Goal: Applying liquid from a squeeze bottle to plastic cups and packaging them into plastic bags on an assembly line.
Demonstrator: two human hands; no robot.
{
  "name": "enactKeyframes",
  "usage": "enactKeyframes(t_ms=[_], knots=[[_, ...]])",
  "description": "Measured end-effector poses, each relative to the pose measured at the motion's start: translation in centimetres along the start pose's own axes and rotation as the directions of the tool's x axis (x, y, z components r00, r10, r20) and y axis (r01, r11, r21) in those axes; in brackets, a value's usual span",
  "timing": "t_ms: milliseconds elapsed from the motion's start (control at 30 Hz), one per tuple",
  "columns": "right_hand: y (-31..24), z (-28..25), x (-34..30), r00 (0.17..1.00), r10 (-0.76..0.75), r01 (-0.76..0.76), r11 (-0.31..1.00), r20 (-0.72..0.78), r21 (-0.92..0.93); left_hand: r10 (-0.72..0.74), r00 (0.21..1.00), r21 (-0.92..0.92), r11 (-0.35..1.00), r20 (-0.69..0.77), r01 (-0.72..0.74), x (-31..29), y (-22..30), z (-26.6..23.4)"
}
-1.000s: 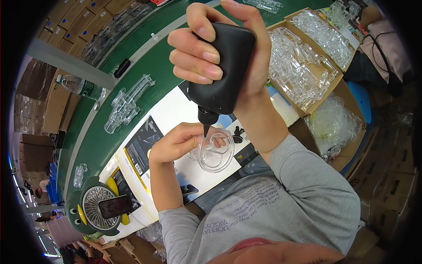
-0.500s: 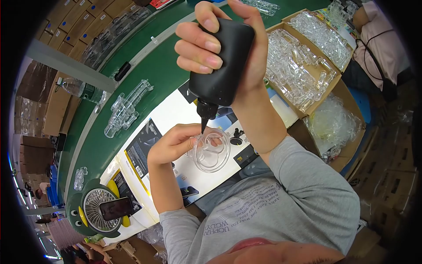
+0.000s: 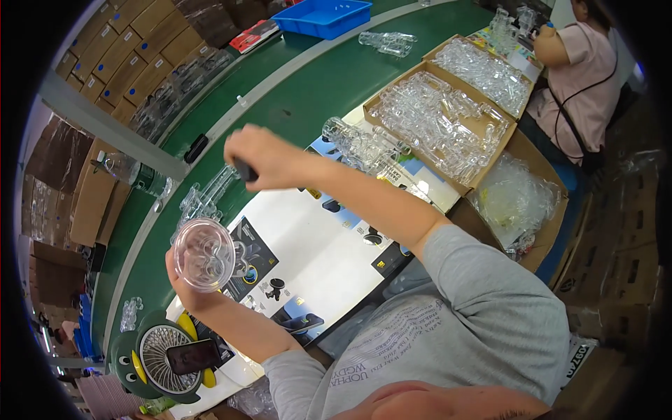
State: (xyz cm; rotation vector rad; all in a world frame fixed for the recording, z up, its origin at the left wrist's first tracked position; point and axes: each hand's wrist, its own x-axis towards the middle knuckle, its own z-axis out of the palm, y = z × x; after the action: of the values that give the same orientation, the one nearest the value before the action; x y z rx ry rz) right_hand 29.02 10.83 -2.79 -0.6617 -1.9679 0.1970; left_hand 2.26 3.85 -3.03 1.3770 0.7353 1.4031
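Note:
My left hand (image 3: 183,283) is closed around a clear plastic piece with a round rim (image 3: 204,253), held up at the left of the table with its circular opening facing me. Farther off and to the right, my right hand (image 3: 269,157) is a fist, a little blurred. It grips the black squeeze bottle (image 3: 245,170), of which only a dark end shows below the fingers. Just under that hand, a clear plastic assembly (image 3: 203,199) lies on the green table. Another clear assembly (image 3: 360,143) lies beyond my right forearm.
Cardboard trays (image 3: 448,126) full of clear parts stand at the right, with a box of plastic bags (image 3: 518,199) nearer. A penguin-shaped fan (image 3: 150,350) with a phone (image 3: 192,357) sits at the lower left. A blue bin (image 3: 322,19) stands at the back; a person (image 3: 584,84) sits far right.
My right hand has swung left and down with the black bottle, away from the clear round piece. My left hand has moved left with that piece. The view has shifted slightly.

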Motion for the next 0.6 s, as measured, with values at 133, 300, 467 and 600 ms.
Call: enactKeyframes(t_ms=[133,300,467,600], knots=[[3.6,7.5,-2.6,0.865,-0.34,0.429,0.882,0.369,-0.193,0.053,0.999,-0.05,0.997,0.015,-0.052,0.0,0.1,0.4],[4.4,10.3,-6.6,0.654,-0.508,0.632,0.774,0.561,-0.037,0.144,0.987,0.024,0.99,-0.073,-0.142,-0.9,0.2,1.9],[3.2,8.5,-8.2,0.717,-0.37,0.5,0.863,0.591,-0.066,0.16,0.986,0.012,0.987,-0.041,-0.159,-0.4,0.3,1.6],[-1.6,5.1,-8.0,0.865,-0.119,0.185,0.979,0.487,-0.089,0.142,0.986,-0.064,0.989,0.085,-0.137,0.6,2.0,4.2]])
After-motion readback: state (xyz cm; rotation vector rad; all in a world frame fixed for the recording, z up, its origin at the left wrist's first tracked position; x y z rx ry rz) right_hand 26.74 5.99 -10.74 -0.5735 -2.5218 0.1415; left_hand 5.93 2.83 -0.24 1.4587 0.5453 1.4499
